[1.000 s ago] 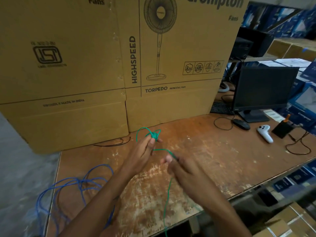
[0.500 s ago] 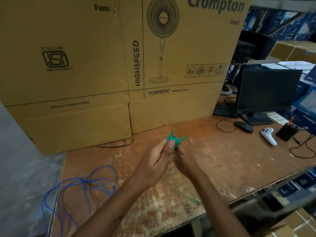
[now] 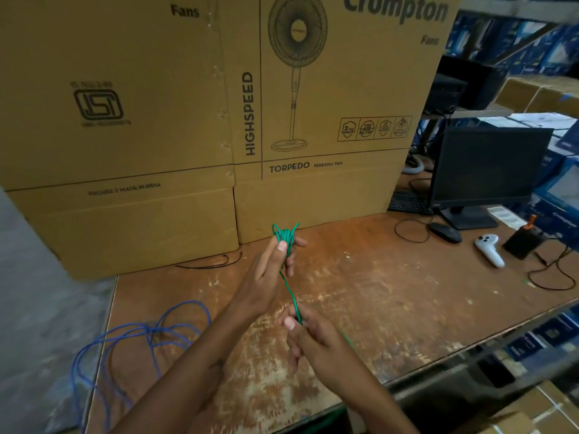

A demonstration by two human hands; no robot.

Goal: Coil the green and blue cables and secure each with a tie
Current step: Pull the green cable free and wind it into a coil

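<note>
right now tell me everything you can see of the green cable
The green cable is thin, round and looks plastic-coated. Part of it is gathered into a small bundle of loops that the left hand grips above the wooden table, loop tops sticking up past the fingers. A single strand runs taut down from the bundle to the right hand, which pinches it. Beyond that hand it trails toward the table's near edge, blurred. No tie shows on it.

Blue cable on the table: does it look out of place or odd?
Yes. The blue cable lies in loose tangled loops at the table's left edge, part hanging over it, uncoiled and untied.
</note>
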